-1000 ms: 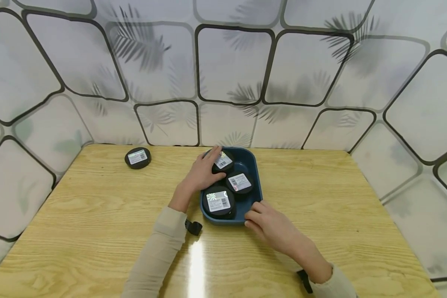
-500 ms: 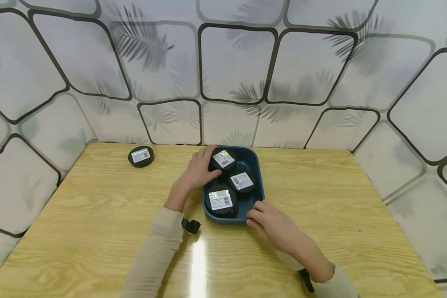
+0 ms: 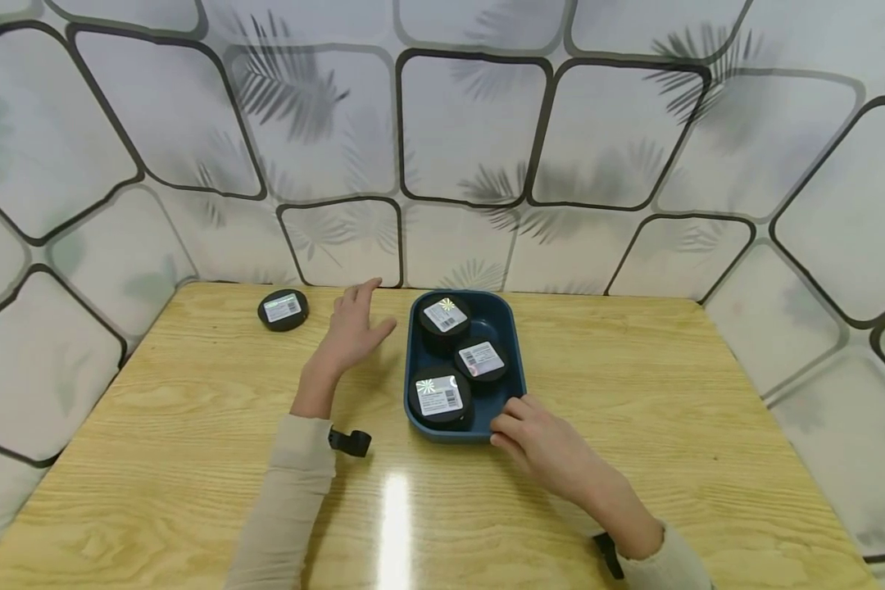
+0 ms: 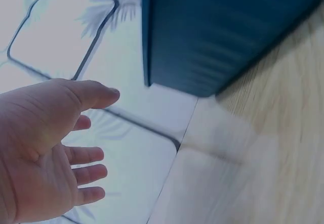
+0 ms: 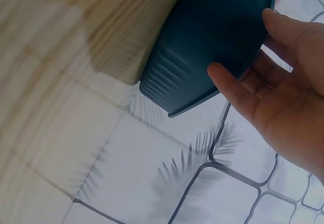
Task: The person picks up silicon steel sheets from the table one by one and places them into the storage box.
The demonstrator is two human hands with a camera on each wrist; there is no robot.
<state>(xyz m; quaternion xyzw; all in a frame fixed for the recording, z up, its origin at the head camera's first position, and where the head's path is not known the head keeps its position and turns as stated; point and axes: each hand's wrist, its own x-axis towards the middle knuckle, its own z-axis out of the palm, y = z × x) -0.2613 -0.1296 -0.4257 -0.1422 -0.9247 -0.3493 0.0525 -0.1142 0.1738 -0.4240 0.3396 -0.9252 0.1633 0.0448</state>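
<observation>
A blue plastic bin [image 3: 517, 352] stands on the table with several round black puck-like items in it. Each carries a white label: the far one [image 3: 444, 321], the middle one [image 3: 481, 360] and the near one [image 3: 439, 397]. My left hand [image 3: 348, 329] hovers left of the bin, fingers spread, touching nothing; the left wrist view shows its palm apart from the bin's wall [image 4: 212, 42]. Another round black item [image 3: 283, 310] lies at the back left. My right hand [image 3: 546, 442] grips the bin's near right corner; in the right wrist view its fingers [image 5: 230, 85] hold the rim.
The wooden table [image 3: 671, 426] reaches back to a patterned curtain or wall covering [image 3: 472, 123], which also rises on both sides. A black strap [image 3: 350, 443] sits on the left wrist.
My left hand has let go of the far black item in the bin and moved left, out over the table. My right hand stays at the bin's corner.
</observation>
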